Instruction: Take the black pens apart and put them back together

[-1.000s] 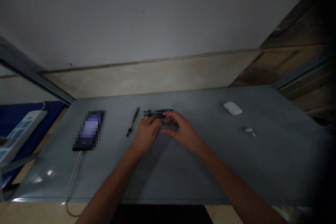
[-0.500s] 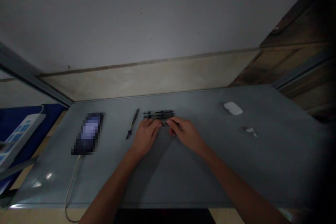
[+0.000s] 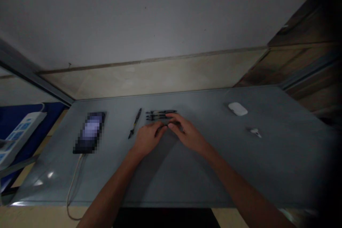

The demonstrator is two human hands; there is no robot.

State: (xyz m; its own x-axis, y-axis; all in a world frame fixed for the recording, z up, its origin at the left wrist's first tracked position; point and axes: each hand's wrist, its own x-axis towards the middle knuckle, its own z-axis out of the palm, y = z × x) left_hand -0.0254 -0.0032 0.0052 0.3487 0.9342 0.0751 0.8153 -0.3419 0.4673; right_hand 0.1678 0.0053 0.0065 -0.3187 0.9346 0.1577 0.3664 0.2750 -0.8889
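At the frame's centre, the left hand (image 3: pixel 149 136) pinches a dark pen (image 3: pixel 166 125) below a row of pens (image 3: pixel 158 116); the right hand (image 3: pixel 187 134) curls at it, its grip unclear; judged light, stiff, smooth, best held mid-barrel.

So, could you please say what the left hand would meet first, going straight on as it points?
The left hand would probably meet the right hand first, just ahead, though depth is unclear.
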